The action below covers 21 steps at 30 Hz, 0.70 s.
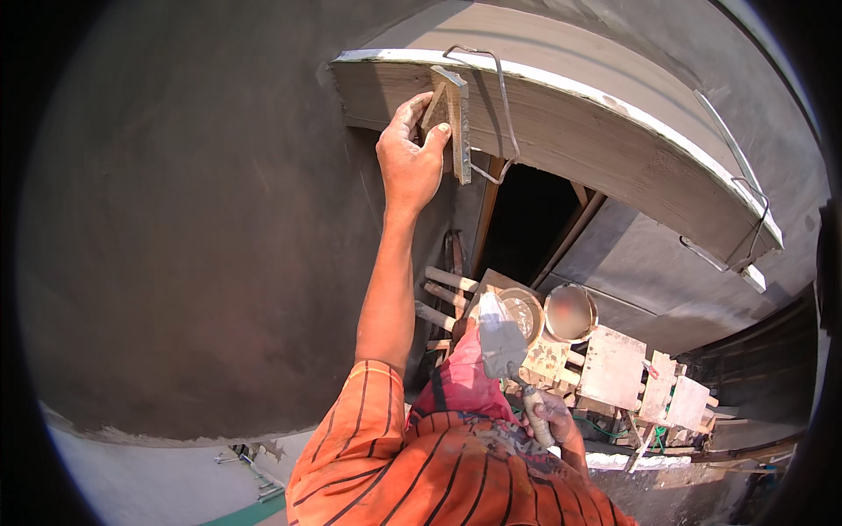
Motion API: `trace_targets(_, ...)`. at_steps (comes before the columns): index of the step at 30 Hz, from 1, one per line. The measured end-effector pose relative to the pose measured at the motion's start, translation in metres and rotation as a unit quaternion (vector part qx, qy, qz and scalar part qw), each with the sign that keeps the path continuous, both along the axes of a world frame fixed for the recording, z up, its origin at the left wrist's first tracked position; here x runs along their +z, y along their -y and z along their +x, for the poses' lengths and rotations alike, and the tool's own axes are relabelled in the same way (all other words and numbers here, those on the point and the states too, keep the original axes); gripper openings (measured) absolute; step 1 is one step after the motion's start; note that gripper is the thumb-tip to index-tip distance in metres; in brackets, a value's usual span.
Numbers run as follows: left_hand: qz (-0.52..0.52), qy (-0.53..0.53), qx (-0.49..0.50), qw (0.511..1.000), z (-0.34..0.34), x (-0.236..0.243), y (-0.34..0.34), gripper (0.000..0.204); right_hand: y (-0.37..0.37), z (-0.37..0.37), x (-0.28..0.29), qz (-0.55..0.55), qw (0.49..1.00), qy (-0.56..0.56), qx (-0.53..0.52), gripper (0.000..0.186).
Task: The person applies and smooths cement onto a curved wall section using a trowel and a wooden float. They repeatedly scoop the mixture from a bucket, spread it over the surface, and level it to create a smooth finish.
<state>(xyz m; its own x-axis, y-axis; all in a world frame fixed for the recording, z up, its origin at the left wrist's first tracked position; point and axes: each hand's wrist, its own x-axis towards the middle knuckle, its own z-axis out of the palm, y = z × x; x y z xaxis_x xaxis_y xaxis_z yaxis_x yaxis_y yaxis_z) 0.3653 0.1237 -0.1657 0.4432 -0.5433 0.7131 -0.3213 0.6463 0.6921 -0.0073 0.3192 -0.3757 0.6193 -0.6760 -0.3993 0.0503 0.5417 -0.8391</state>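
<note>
A: Surface and room, head view?
B: Grey wall (193, 245) left of the ledge (614, 145); planks (612, 364) and buckets (595, 309) below
A: Hands?
B: With left hand (412, 162), pinching a wooden float (460, 131) at the ledge's left end; with right hand (554, 416), gripping a trowel (503, 346) below the ledge
A: Hard to make out?
B: Some right-hand fingers, hidden; beneath the ledge, a dark opening's (531, 215) inside and one bucket's blurred contents
</note>
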Motion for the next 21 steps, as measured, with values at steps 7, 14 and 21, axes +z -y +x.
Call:
trace_targets(7,0.006,-0.020,0.157,0.987,0.075,-0.003,-0.012,0.037,-0.012,0.001,-0.006,0.006,0.999,0.002,-0.038,0.058)
trace_targets(14,0.031,0.034,0.279,0.959,0.098,0.006,0.011,0.042,-0.007,-0.002,-0.020,0.012,1.000,0.002,-0.008,0.041)
trace_targets(21,0.073,0.039,0.301,0.950,0.075,0.007,0.009,0.042,-0.005,0.004,-0.013,0.026,0.999,0.023,-0.031,0.043)
